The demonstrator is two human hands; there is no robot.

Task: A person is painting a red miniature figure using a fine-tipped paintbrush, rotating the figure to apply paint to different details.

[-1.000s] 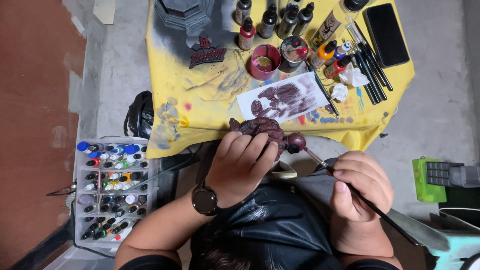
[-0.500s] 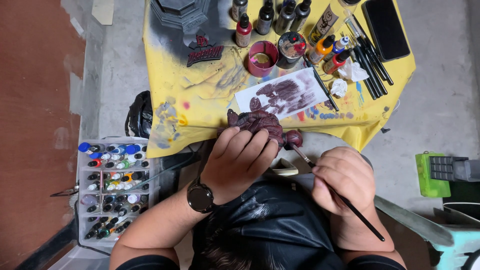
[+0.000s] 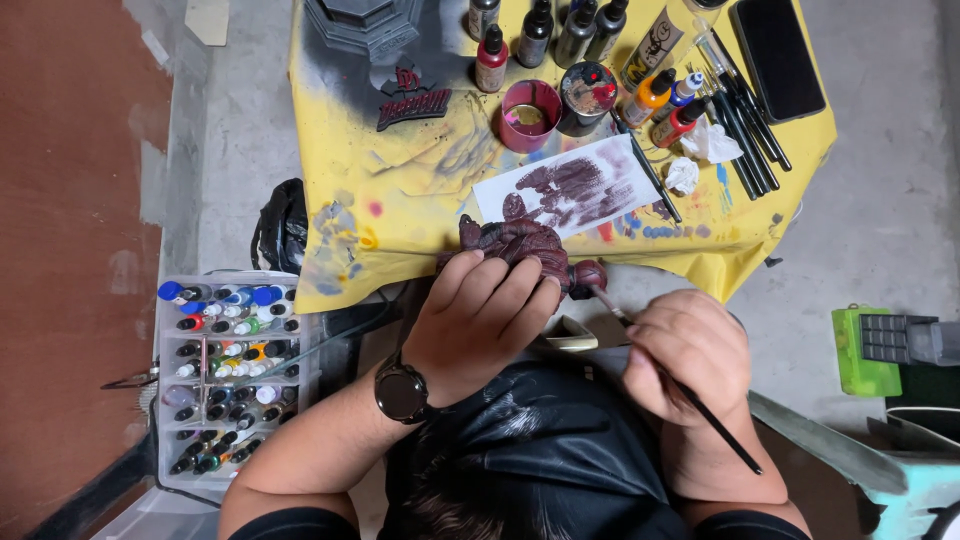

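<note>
Dark red figurine (image 3: 520, 245) held in left hand (image 3: 480, 320), grip wrapped tight over its back, at the near edge of the table (image 3: 400, 190). Right hand (image 3: 690, 350) pinches a thin black brush (image 3: 680, 385), grip narrow; bristle end touches the figurine's rounded end. Stained paper sheet (image 3: 580, 185) lies just beyond on the yellow cloth. Paint cups, bottles and spare brushes crowd the far side. Paint-bottle tray (image 3: 235, 375) sits left, below table edge. Bare grey floor to the right.
</note>
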